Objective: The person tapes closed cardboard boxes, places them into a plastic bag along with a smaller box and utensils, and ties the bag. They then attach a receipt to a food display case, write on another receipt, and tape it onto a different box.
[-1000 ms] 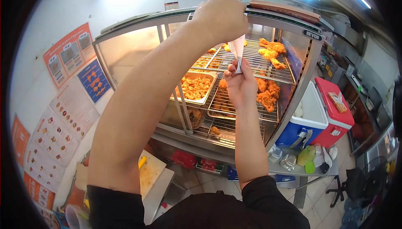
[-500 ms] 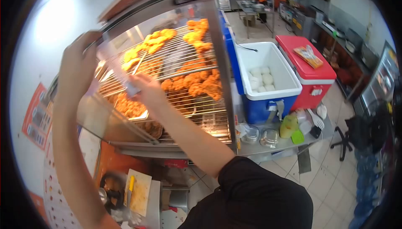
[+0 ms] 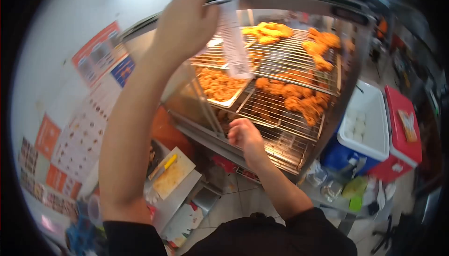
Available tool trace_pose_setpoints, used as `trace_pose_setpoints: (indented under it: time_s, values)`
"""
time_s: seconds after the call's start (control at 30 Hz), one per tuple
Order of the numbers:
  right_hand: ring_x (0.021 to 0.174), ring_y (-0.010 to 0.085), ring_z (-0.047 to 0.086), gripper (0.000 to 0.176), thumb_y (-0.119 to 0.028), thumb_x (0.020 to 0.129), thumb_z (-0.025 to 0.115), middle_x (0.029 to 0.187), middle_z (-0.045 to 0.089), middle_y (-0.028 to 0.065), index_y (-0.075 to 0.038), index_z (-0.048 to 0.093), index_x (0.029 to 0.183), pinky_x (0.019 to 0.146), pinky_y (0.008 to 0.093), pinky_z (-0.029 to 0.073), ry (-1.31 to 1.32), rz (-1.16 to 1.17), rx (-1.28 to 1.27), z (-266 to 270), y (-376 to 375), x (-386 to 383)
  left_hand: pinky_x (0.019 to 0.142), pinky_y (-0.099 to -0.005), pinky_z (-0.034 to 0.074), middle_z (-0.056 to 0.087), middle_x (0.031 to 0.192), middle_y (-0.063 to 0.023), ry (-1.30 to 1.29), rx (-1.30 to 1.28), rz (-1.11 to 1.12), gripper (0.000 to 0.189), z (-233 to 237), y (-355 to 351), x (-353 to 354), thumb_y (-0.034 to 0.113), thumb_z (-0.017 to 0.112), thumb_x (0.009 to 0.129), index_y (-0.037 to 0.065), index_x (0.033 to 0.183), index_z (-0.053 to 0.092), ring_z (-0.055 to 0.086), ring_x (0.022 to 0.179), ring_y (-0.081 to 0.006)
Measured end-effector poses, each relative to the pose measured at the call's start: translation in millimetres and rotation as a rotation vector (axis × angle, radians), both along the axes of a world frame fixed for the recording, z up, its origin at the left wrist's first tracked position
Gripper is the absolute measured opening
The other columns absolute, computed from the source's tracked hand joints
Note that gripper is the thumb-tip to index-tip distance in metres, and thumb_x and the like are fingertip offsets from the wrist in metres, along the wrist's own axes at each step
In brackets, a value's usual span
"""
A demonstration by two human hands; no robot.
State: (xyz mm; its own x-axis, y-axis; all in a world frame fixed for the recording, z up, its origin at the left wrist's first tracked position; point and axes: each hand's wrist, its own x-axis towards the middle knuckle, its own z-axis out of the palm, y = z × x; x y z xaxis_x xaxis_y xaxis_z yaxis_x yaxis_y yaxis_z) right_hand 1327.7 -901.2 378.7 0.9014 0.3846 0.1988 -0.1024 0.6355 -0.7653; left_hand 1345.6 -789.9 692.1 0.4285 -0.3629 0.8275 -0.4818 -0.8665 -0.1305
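The person's left hand [image 3: 184,22] is up at the top rim of the warming cabinet [image 3: 299,1], fingers pinched shut on the upper end of a paper slip [image 3: 232,40] that hangs down before the racks of fried chicken [image 3: 290,92]. It looks like the slip is being hung there, which calls for a firm press at the rim. The right hand [image 3: 244,134] hangs low by the bottom rack, curled closed. Blur hides the slip's print and whether that fist holds anything.

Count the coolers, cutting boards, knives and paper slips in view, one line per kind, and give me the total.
Coolers: 2, the blue cooler and the red cooler
Cutting board: 1
Knife: 1, yellow handle, lying on the board
Paper slip: 1, held up by the left hand
Total: 5
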Motion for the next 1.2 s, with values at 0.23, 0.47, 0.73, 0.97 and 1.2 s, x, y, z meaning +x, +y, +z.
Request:
trace_pose_setpoints:
  time_s: [0.23,0.47,0.73,0.97,1.2]
  values:
    - [0.103,0.0201,0.060,0.040,-0.032,0.105,0.062,0.117,0.058,0.0135,-0.004,0.052,0.132,0.087,0.0327,0.050,-0.574,-0.265,-0.048,0.9,26.4,-45.9,0.082,-0.0293,0.048,0.056,0.104,-0.0066,0.022,-0.583,-0.290,0.041,-69.9,86.5,-116.3,0.012,0.048,0.088,0.003,0.127,0.058,0.057,0.093,-0.0146]
    - [0.141,0.0303,0.048,0.099,-0.027,0.089,0.083,0.157,0.044,0.0159,-0.010,0.022,0.165,0.116,0.0480,0.041,-0.397,1.034,-0.200,-36.7,153.8,-176.0,0.085,-0.0255,0.046,0.047,0.109,-0.0021,0.503,-1.698,-0.166,0.054,-307.7,162.2,-333.6,-0.002,0.045,0.087,0.010,0.140,0.050,0.050,0.099,-0.0105]
    - [0.112,0.0209,0.062,0.040,-0.012,0.103,0.065,0.117,0.060,0.0048,-0.012,0.050,0.139,0.094,0.0428,0.055,0.440,1.572,-0.616,-158.9,273.1,-408.8,0.092,-0.0280,0.046,0.046,0.118,-0.0013,0.056,-2.125,0.423,0.052,-423.0,149.6,-617.8,0.004,0.060,0.097,0.012,0.146,0.047,0.051,0.107,-0.0114]
    - [0.090,0.0196,0.064,0.029,-0.028,0.103,0.066,0.088,0.059,0.0009,-0.018,0.054,0.128,0.078,0.0389,0.052,0.588,1.747,-0.849,-173.8,357.5,-567.4,0.087,-0.0307,0.051,0.060,0.112,-0.0081,0.335,-1.548,0.998,0.046,-424.5,148.7,-766.6,-0.005,0.075,0.086,0.008,0.129,0.065,0.063,0.095,-0.0185]
    - [0.090,0.0136,0.063,0.036,-0.038,0.103,0.069,0.095,0.058,-0.0027,-0.017,0.054,0.129,0.074,0.0354,0.053,0.386,1.992,-0.859,-193.1,433.4,-622.3,0.071,-0.0284,0.047,0.060,0.085,-0.0013,-0.178,-1.954,1.108,0.016,-483.1,218.5,-841.3,0.008,0.057,0.106,0.003,0.118,0.066,0.058,0.077,-0.0119]
